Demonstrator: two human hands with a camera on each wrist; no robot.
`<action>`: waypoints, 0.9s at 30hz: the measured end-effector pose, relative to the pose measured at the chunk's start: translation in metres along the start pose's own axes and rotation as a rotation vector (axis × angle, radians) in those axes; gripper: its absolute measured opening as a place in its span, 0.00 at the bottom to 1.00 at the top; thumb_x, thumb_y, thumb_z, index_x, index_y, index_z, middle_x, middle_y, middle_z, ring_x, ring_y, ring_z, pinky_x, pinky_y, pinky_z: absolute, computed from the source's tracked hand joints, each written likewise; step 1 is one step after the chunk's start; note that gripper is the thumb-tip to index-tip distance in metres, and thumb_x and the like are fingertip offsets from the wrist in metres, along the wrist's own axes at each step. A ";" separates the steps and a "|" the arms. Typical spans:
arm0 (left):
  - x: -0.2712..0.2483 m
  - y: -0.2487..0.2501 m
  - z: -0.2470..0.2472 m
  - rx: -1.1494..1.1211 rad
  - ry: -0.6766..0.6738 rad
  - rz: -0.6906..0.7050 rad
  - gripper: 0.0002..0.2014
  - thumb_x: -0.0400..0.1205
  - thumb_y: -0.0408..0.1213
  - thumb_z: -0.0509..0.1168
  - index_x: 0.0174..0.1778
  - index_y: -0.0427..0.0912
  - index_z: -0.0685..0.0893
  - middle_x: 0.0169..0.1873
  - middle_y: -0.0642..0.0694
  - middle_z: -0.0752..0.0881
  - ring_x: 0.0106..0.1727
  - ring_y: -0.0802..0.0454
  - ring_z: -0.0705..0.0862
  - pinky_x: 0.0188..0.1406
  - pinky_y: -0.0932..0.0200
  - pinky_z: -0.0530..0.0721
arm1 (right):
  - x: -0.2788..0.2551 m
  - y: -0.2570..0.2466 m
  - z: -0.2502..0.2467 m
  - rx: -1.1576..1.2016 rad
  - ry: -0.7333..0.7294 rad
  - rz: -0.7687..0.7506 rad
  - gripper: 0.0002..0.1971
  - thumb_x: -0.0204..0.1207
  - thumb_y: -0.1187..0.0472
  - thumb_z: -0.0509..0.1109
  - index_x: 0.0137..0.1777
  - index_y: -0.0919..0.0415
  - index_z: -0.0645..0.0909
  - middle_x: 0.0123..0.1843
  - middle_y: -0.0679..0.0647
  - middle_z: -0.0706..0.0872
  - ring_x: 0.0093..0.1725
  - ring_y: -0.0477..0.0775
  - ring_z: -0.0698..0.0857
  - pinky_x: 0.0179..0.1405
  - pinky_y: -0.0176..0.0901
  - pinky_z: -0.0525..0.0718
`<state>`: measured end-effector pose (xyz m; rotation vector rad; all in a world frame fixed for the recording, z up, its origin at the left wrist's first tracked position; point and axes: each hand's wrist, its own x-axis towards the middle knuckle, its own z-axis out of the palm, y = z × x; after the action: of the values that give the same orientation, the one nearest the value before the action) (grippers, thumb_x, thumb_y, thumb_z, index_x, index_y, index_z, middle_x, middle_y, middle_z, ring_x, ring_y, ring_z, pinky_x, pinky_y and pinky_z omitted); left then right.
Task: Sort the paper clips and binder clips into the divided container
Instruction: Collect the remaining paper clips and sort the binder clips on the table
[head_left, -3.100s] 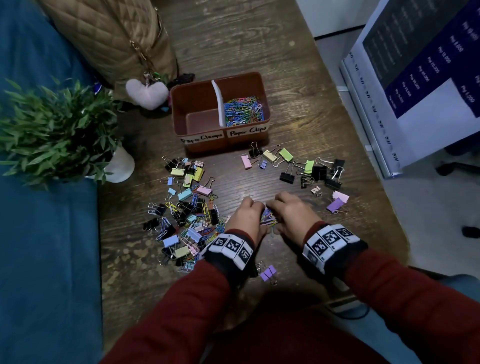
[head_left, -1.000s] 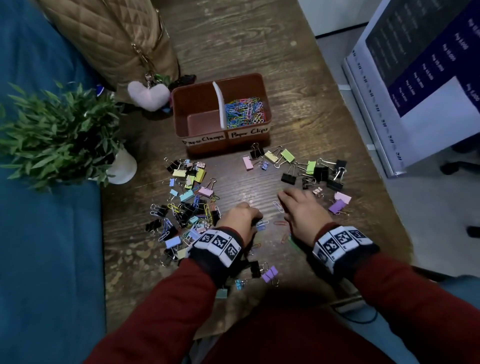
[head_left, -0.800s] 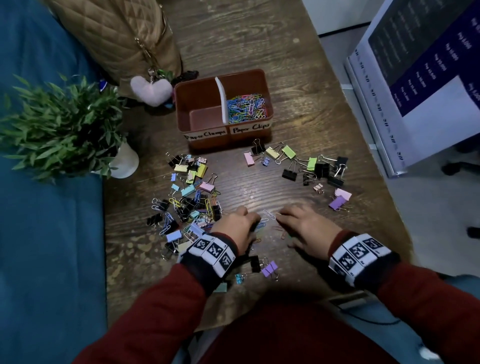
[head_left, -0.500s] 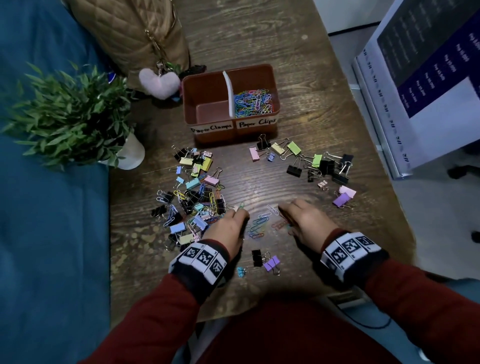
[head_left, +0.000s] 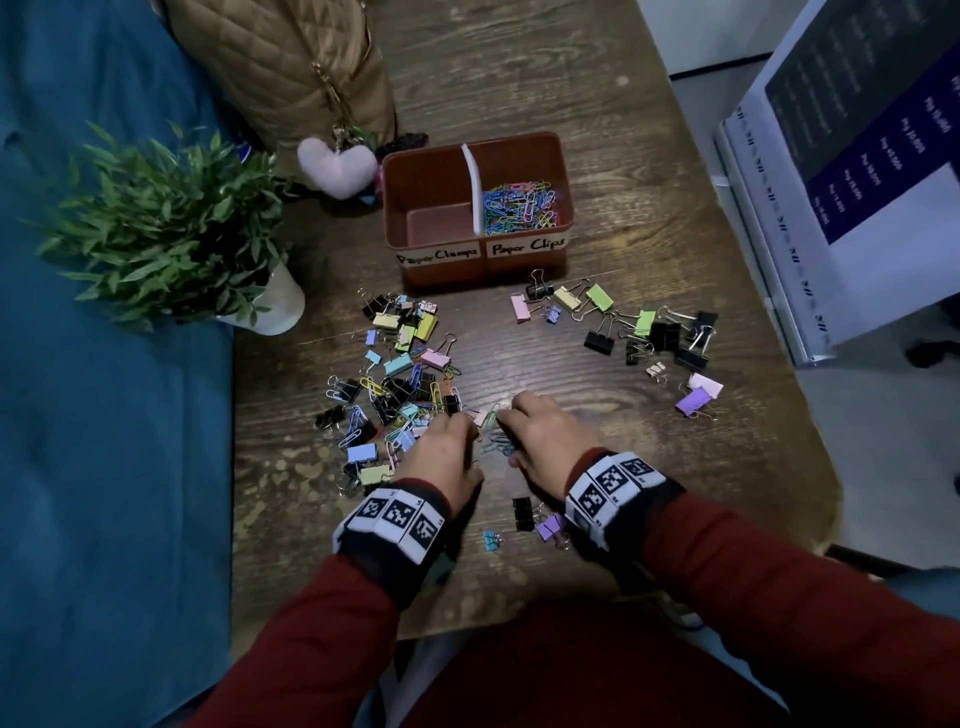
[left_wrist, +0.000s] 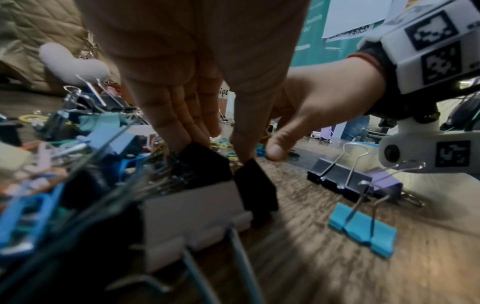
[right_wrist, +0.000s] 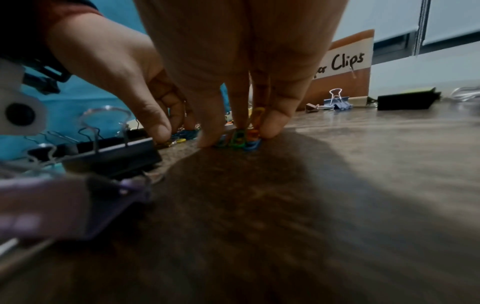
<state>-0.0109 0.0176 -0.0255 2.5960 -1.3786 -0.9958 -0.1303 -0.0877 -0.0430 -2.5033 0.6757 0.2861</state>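
The brown divided container (head_left: 519, 260) stands at the table's middle back. Its "Paper Clamps" side is bare and its "Paper Clips" side holds coloured paper clips (head_left: 519, 205). A mixed pile of binder clips and paper clips (head_left: 400, 379) lies to the left, and a row of binder clips (head_left: 644, 332) to the right. Between my hands sits a small heap of paper clips (head_left: 496, 444). My left hand (head_left: 465, 423) touches its left edge with fingers pointing straight down (left_wrist: 221, 148). My right hand (right_wrist: 239, 137) pinches several of the clips against the table.
A potted plant (head_left: 166, 234) and a quilted bag (head_left: 291, 67) with a plush heart (head_left: 337, 163) stand at the back left. A black, a purple and a blue binder clip (head_left: 522, 514) lie near my wrists. A sign board (head_left: 857, 156) stands on the right.
My hands were spread apart over scattered paper clips. They have drawn together, and the clips now sit in a tight heap between the fingertips.
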 end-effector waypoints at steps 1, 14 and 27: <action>0.001 0.002 0.000 -0.003 0.003 -0.009 0.24 0.75 0.38 0.71 0.66 0.44 0.72 0.63 0.44 0.75 0.63 0.44 0.78 0.62 0.50 0.79 | 0.001 0.000 0.000 0.014 0.020 -0.017 0.23 0.72 0.64 0.71 0.68 0.60 0.75 0.62 0.57 0.75 0.63 0.59 0.74 0.55 0.49 0.77; 0.026 0.034 0.000 -0.049 0.023 0.063 0.22 0.76 0.34 0.71 0.66 0.41 0.74 0.61 0.41 0.81 0.61 0.42 0.81 0.62 0.50 0.80 | -0.016 0.025 -0.019 0.096 -0.010 0.303 0.40 0.63 0.63 0.80 0.74 0.60 0.66 0.65 0.58 0.71 0.66 0.60 0.74 0.63 0.47 0.74; 0.044 0.014 -0.018 0.071 0.044 0.150 0.16 0.83 0.37 0.59 0.66 0.47 0.80 0.53 0.39 0.80 0.54 0.39 0.83 0.54 0.49 0.83 | 0.009 0.006 -0.014 0.104 0.003 0.207 0.39 0.61 0.53 0.82 0.71 0.61 0.70 0.65 0.58 0.70 0.65 0.60 0.74 0.63 0.47 0.76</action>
<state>0.0064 -0.0286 -0.0301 2.5011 -1.5977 -0.8789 -0.1248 -0.1039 -0.0371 -2.3388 0.9291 0.3128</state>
